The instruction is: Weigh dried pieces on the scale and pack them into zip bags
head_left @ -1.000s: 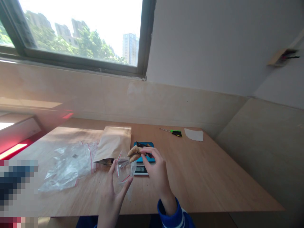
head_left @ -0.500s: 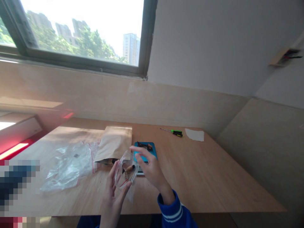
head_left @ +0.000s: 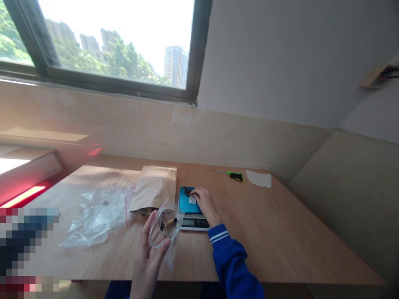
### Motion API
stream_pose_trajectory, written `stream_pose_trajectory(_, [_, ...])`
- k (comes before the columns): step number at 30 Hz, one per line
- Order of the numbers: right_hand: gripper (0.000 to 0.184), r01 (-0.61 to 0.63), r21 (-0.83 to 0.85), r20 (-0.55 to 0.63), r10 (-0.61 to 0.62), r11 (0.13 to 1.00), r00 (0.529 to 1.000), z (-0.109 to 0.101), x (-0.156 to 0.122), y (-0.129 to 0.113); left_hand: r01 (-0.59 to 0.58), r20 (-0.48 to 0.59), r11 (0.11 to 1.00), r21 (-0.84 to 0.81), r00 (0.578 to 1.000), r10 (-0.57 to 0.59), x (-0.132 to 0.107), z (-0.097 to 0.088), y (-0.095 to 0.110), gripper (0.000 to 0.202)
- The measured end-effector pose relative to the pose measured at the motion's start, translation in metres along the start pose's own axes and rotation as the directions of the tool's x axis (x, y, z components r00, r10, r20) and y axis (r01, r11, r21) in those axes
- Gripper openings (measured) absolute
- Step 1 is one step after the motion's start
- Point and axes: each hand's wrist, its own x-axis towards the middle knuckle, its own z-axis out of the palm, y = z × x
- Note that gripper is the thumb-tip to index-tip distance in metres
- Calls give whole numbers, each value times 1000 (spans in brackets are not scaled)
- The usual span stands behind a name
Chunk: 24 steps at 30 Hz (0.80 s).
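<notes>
My left hand [head_left: 149,253] holds a small clear zip bag [head_left: 165,227] upright above the table's near edge, its mouth spread; a few brown and dark pieces lie inside. My right hand [head_left: 204,202], in a blue sleeve, reaches forward onto the blue-topped digital scale [head_left: 188,206]. Its fingertips are pinched over small dark pieces [head_left: 188,191] at the far end of the scale's platform. A brown paper pouch [head_left: 153,188] lies flat just left of the scale.
A pile of clear zip bags with red strips [head_left: 98,212] lies at the left of the wooden table [head_left: 264,236]. A green-handled screwdriver [head_left: 232,175] and a white paper scrap [head_left: 259,179] sit at the far right. A wall and window stand behind.
My right hand dropped the brown pieces into the bag, then moved forward onto the scale's platform. The left hand has kept the bag in place.
</notes>
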Motion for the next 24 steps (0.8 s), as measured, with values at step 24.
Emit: stream_pose_trajectory(24, [34, 396, 197, 370, -442, 897, 817, -88, -44, -128, 26, 30, 986, -164, 999, -21, -3, 2, 16, 66])
